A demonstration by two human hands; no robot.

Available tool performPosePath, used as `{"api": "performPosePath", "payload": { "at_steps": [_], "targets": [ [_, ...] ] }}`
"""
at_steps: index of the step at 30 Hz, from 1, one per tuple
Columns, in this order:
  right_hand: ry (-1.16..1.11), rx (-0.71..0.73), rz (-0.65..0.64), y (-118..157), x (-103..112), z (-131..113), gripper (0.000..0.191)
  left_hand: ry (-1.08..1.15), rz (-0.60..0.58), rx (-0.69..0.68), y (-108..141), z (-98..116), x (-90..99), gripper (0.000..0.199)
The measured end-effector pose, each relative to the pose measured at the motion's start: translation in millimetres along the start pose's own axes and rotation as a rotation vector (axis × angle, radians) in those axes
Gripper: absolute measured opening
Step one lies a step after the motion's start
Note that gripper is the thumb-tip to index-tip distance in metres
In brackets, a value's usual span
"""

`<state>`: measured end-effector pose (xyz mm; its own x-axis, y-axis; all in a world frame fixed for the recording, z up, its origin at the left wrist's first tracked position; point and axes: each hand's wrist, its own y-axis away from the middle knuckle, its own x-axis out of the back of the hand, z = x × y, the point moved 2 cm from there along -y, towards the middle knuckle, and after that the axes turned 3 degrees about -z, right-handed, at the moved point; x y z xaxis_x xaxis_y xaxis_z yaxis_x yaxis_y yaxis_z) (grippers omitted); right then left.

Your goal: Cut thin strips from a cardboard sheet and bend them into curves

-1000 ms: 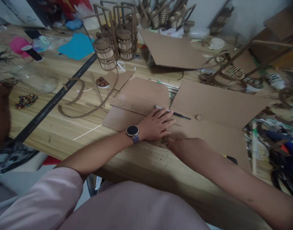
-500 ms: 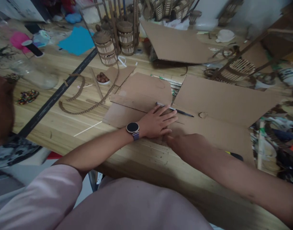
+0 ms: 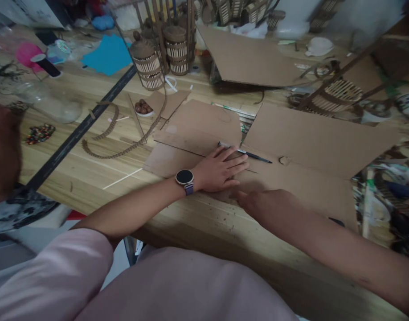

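My left hand lies flat with fingers spread on a brown cardboard sheet, near its front edge. A dark pen rests on the cardboard, partly under the fingertips of that hand. Just right of it, my right hand is closed low over the cardboard's front edge. Its fingers are curled together, and whatever they grip, if anything, is hidden. Another cardboard piece with a dark slit along it lies beyond my left hand. A small dark object shows beside my right forearm.
Woven bamboo lanterns stand at the back, and a raised cardboard piece is beside them. A bowl of brown beads and a curved woven strip lie left. Another person's arm is at the left edge. Clutter covers the right side.
My right hand has shifted slightly right, away from my left hand. My left hand stays flat in place. The yellow part beside my right forearm is now covered.
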<state>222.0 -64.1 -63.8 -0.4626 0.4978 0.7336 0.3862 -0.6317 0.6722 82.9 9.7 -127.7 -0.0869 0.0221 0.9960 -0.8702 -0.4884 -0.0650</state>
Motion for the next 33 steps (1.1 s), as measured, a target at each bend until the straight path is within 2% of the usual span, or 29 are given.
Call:
{"api": "performPosePath", "payload": {
  "at_steps": [5, 11, 21, 33],
  "targets": [
    [0.001, 0.004, -0.011, 1.8, -2.3, 1.8, 0.047, 0.001, -0.007, 0.007, 0.1, 0.7, 1.0, 0.058],
    [0.020, 0.047, 0.090, 4.2, -4.0, 3.8, 0.041, 0.001, -0.020, 0.006, 0.1, 0.7, 1.8, 0.058],
    [0.035, 0.030, 0.002, 10.8, -2.4, 5.2, 0.042, 0.016, -0.037, 0.003, 0.4, 1.3, 4.7, 0.057],
    [0.018, 0.023, 0.040, 14.9, -9.2, 10.3, 0.039, 0.003, -0.061, 0.015, -0.1, 1.6, 4.9, 0.058]
  ]
}}
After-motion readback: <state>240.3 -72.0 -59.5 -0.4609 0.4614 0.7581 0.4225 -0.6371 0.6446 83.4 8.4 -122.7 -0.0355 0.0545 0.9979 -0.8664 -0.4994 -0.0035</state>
